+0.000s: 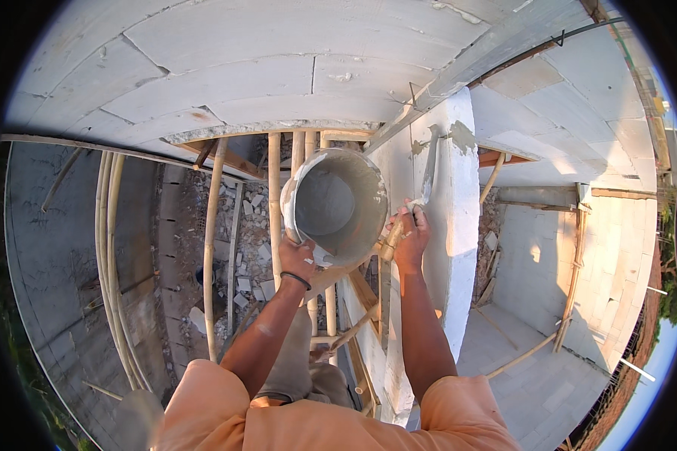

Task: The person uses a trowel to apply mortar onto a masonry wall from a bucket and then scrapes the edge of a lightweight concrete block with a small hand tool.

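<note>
A mortar-smeared bucket (pixel 376 218) is in front of me, its mouth toward me and its inside coated grey. My left hand (pixel 299 259) is closed on the near left part of its rim. On the other side, my right hand (pixel 411 239) grips a trowel (pixel 431 167) by its wooden handle, close beside the bucket's right edge. The narrow blade points away from me over the top of a white block wall (pixel 459 218). Beyond the blade tip, a grey mortar patch (pixel 462 137) sticks to that wall. What supports the bucket underneath is hidden.
Bamboo poles (pixel 212 248) form scaffolding below and left of me. Far beneath lies broken block rubble (pixel 252 263). A tall block wall (pixel 263 83) rises ahead. A lower room floor (pixel 526 361) lies right, with a bamboo prop (pixel 575 263) against its wall.
</note>
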Available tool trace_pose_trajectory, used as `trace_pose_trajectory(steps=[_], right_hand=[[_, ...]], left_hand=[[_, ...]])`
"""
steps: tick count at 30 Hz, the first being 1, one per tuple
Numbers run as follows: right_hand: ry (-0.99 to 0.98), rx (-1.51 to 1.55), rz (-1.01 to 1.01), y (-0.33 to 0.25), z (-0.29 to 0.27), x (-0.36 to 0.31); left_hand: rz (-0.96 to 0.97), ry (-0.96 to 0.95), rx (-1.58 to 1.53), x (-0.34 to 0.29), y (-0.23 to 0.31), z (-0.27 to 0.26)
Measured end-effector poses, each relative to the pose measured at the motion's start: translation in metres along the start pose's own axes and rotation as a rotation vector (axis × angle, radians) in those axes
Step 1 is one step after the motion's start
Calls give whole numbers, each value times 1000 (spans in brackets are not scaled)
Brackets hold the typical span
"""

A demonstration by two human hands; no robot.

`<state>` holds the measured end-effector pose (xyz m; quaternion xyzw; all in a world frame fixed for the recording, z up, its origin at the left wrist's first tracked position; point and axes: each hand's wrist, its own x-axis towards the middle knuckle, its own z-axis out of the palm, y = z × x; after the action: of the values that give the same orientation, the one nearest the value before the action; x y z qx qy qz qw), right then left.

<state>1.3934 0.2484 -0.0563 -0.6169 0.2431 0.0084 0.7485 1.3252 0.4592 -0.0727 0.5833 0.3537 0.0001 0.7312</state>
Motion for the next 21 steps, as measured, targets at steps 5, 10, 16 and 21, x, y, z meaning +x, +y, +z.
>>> trace_pose_trajectory(steps=[5, 10, 16, 21], right_hand=[[-20, 316, 125, -18, -8, -3], [-38, 346, 146, -24, -35, -26], [51, -72, 67, -17, -17, -23], [167, -219, -61, 6, 17, 23]], left_hand=[[-22, 16, 77, -2, -18, -36], [-25, 32, 55, -19, -23, -54], [-97, 23, 38, -33, -32, -61], [-158, -18, -211, -37, -29, -54]])
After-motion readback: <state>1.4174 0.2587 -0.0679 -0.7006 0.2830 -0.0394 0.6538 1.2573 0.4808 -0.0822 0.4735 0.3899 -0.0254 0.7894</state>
